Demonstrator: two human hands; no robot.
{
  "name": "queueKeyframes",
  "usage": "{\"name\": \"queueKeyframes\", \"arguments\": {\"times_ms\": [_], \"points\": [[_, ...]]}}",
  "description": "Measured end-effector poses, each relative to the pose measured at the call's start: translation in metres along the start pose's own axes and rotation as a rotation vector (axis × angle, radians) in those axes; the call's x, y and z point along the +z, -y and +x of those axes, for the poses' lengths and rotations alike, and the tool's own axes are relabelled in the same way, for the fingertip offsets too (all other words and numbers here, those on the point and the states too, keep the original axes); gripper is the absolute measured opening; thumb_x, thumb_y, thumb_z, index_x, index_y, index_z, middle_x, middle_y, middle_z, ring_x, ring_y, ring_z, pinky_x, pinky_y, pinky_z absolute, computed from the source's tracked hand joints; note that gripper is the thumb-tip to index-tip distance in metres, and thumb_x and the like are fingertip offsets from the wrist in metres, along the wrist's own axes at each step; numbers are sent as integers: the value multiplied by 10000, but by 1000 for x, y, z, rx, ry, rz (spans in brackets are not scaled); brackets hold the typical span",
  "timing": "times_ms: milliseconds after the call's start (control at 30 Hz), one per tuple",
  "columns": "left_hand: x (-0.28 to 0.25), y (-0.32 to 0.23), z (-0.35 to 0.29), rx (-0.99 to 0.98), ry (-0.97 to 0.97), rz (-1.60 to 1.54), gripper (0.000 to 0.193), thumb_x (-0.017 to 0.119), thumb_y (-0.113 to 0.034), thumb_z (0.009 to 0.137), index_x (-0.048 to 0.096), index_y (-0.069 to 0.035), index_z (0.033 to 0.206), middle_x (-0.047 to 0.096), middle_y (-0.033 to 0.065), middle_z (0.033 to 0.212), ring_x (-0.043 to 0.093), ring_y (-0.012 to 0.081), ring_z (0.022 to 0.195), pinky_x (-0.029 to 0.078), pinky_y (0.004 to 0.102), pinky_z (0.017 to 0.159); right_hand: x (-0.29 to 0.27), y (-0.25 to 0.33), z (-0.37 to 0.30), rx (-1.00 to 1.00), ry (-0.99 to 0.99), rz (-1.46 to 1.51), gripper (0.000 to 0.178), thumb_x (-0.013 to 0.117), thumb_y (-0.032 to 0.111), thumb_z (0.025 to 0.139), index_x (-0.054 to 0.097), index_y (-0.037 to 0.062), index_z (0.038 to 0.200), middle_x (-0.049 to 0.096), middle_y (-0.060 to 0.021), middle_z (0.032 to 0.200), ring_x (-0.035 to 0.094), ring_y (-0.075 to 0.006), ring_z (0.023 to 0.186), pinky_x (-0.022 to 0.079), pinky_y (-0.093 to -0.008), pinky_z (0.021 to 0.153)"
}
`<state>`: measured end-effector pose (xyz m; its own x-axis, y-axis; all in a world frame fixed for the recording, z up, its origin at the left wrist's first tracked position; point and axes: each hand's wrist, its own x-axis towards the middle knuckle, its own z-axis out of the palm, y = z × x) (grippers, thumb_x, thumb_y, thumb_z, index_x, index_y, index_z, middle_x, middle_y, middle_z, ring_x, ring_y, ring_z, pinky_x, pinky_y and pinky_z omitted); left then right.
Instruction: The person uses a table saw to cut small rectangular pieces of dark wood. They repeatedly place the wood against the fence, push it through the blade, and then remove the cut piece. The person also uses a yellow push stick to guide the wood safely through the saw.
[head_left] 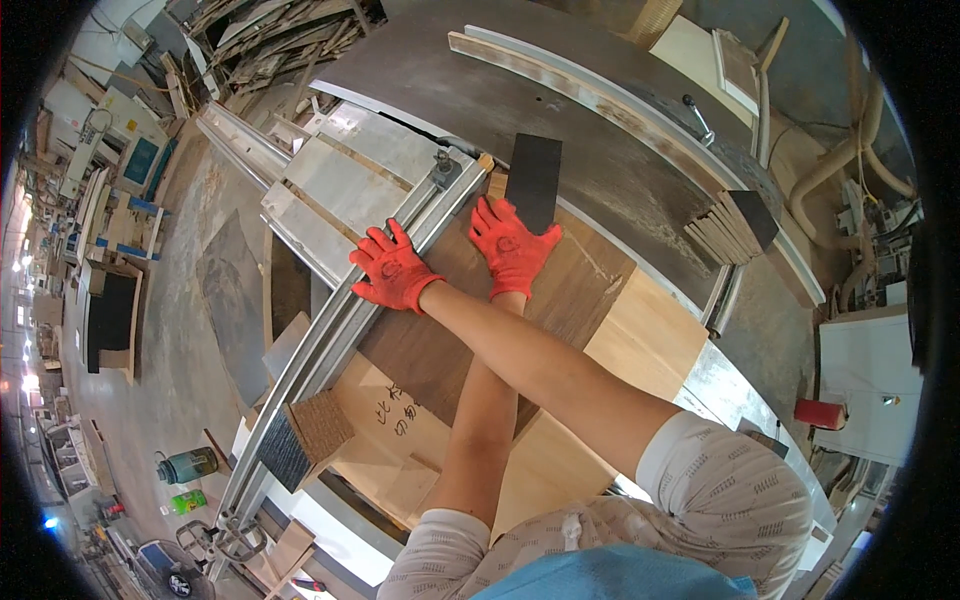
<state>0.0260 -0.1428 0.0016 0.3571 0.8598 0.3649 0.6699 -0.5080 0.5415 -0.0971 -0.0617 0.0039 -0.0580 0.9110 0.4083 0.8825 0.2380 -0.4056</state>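
My forearms cross, the right over the left. In a red glove, my left hand [510, 248] lies with spread fingers at the near end of a black rectangular board piece [535, 175], its thumb by that piece's edge. Beneath it is a dark brown wood-grain board [425, 355] on pale boards [650, 325]. My right hand [392, 270], also in a red glove, rests with fingers spread on the long aluminium rail [330, 335] beside the brown board. Its palm is hidden.
A stack of cut strips [735, 228] stands on the dark machine table [620, 170] at right, near a long fence [600, 90]. Another block of pieces [305, 440] sits by the rail's near part. A bottle [188, 465] and scrap wood [265, 45] are at left.
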Motion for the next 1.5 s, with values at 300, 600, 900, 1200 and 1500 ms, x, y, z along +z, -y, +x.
{"name": "queueKeyframes", "arguments": {"times_ms": [300, 600, 900, 1200, 1500], "points": [[2, 1, 2, 6, -12, -3, 925, 953, -511, 593, 513, -57, 1267, 516, 224, 1405, 383, 416, 1434, 289, 608, 1158, 3, -3, 1, 0, -43, 34, 538, 655, 536, 937, 650, 145, 1307, 599, -77, 1388, 404, -327, 1483, 126, -623, 1277], [6, 3, 5, -20, 19, 32, 862, 934, -546, 586, 576, -73, 1211, 508, 214, 1422, 386, 409, 1429, 302, 593, 1149, 0, -5, 2, 6, -8, 61, 555, 651, 531, 941, 644, 140, 1335, 589, -83, 1417, 395, -329, 1491, 123, -623, 1281], [10, 7, 4, 0, -13, 38, 908, 918, -556, 590, 547, -65, 1258, 492, 232, 1439, 385, 421, 1423, 320, 595, 1126, -2, -4, 4, 23, 99, 43, 608, 611, 558, 959, 630, 139, 1399, 564, -90, 1482, 361, -336, 1518, 106, -630, 1280], [6, 8, 2, -5, -16, 60, 891, 910, -558, 619, 539, -61, 1258, 478, 256, 1491, 375, 427, 1444, 306, 585, 1160, -7, 1, 6, 38, 152, 34, 636, 590, 575, 965, 620, 137, 1424, 558, -91, 1492, 343, -328, 1528, 100, -638, 1275], [-2, 3, -2, -50, 4, 12, 882, 905, -551, 634, 545, -53, 1266, 481, 272, 1514, 373, 426, 1470, 293, 565, 1197, -10, 9, 10, 86, 190, -45, 598, 608, 557, 962, 597, 157, 1407, 545, -49, 1481, 365, -271, 1499, 126, -631, 1274]]}}
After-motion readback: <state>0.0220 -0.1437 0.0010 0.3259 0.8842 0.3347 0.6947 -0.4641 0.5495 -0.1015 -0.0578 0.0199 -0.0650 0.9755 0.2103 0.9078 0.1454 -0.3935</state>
